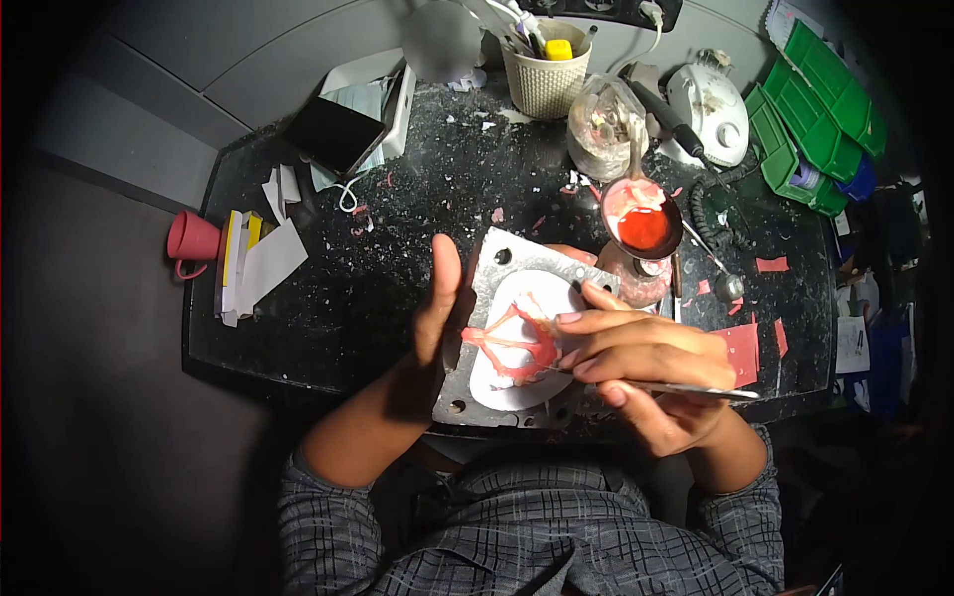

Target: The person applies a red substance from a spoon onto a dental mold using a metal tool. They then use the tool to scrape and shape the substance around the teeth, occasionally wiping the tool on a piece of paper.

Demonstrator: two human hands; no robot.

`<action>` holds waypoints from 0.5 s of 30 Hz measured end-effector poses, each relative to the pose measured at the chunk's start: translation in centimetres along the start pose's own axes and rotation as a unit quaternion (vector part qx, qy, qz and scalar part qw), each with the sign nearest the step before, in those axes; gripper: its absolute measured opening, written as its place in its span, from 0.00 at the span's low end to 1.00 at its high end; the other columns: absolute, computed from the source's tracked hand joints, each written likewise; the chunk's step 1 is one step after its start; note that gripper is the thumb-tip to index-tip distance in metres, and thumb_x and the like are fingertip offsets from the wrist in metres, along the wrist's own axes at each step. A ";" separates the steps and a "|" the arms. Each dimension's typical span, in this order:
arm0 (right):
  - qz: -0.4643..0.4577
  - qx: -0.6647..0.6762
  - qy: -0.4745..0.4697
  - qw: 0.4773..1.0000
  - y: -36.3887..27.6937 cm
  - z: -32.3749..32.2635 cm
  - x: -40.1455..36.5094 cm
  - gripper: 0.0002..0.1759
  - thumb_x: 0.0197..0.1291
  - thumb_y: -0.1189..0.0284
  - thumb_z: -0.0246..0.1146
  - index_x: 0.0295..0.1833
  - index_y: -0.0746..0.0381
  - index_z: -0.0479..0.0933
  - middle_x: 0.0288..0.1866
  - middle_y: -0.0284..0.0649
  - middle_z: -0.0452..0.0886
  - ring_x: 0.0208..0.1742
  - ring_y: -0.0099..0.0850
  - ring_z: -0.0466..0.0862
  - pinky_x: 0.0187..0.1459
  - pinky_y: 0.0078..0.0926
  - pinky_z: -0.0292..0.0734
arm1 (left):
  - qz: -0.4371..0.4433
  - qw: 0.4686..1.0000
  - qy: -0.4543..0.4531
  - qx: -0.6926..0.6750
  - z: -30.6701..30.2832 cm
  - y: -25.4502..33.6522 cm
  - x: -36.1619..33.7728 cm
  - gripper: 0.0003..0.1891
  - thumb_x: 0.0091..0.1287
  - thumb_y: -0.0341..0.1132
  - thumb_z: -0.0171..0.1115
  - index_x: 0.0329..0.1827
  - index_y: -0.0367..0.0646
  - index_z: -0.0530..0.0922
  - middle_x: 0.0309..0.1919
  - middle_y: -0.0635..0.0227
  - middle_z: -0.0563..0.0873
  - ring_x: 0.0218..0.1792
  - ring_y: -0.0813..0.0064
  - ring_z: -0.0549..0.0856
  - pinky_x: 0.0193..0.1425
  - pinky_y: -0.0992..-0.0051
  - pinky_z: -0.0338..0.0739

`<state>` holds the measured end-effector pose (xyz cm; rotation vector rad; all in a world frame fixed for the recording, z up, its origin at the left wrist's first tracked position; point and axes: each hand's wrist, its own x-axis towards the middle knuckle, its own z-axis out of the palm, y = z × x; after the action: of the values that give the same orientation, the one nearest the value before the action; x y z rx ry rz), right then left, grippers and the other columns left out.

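My left hand point(437, 303) supports a grey metal dental flask half point(532, 260), its thumb raised along the left side and fingertips showing past the far edge. White plaster point(512, 395) fills the flask. On the plaster lies a pink wax pattern point(542, 350), curved with strips that meet in a point at the left. My right hand point(656, 363) grips a thin metal wax-carving tool point(730, 393) like a pen. The tool's working end reaches the right side of the wax, partly covered by my fingers.
Beyond the flask, a ladle of red molten wax point(644, 228) sits over a glass burner point(646, 283). Pink wax sheets point(740, 350) lie at right. A cloudy plastic container point(601, 134), white machine point(708, 114), pen basket point(547, 84), green bins point(825, 109) and pink mug point(192, 238) stand around.
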<state>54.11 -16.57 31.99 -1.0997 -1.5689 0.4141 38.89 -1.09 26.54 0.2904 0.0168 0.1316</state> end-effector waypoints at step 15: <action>-0.025 -0.085 -0.002 0.996 -0.1 1.0 0.5 0.14 0.53 0.85 0.73 0.48 0.68 0.86 0.44 0.47 0.89 0.58 0.47 0.88 0.70 0.56 0.73 | -0.005 0.999 -0.030 -0.013 -0.5 0.0 -0.1 0.65 0.61 0.84 0.42 0.79 0.25 0.54 0.68 0.38 0.74 0.68 0.46 0.77 0.74 0.49 0.72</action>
<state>53.17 -15.94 32.01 -1.1868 -1.6553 0.2531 38.78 -0.92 26.02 0.2686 -0.0432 0.1126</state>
